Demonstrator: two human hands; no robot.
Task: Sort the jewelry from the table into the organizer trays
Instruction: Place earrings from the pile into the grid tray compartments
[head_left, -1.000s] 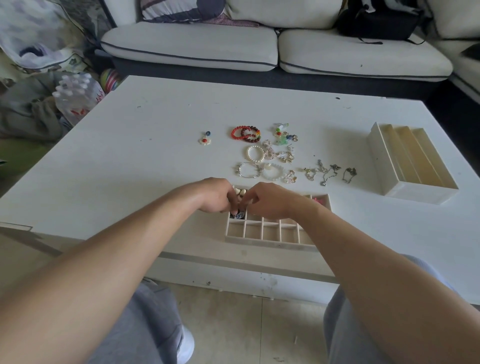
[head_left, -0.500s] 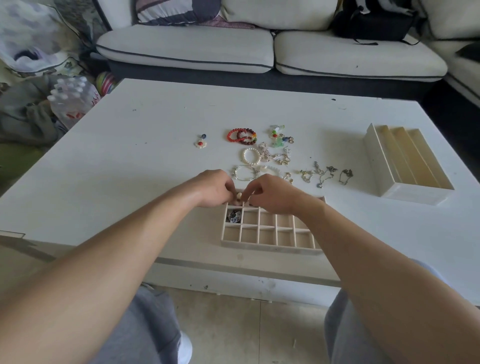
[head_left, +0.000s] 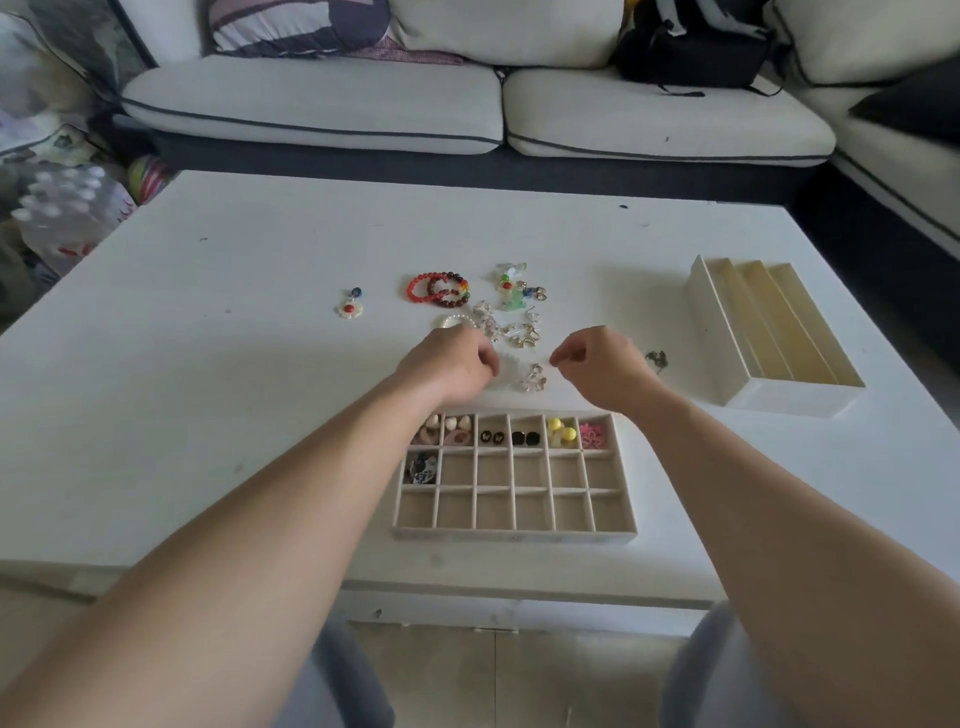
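A beige grid organizer tray (head_left: 514, 531) lies near the table's front edge. Its back row holds pairs of earrings, and one second-row cell at the left holds a dark piece. Loose jewelry lies behind it: red bead bracelets (head_left: 439, 291), a pearl bracelet (head_left: 457, 320), a flower earring (head_left: 349, 307), green glass earrings (head_left: 511, 293), silver earrings (head_left: 522, 332), small hoop earrings (head_left: 533, 378) and a dark chain (head_left: 657, 359). My left hand (head_left: 449, 364) hovers over the pile with fingers curled. My right hand (head_left: 605, 364) has thumb and forefinger pinched, with nothing visible in them.
A second cream tray (head_left: 727, 384) with long slots stands at the right on the white table (head_left: 208, 389). A sofa (head_left: 467, 109) runs behind the table with a black bag (head_left: 691, 52) on it. Bags and bottles sit on the floor at the left.
Both hands have lifted from the grid tray's back-left cells and moved away from me, apart, to the jewelry pile. The tray's filled back row is now uncovered.
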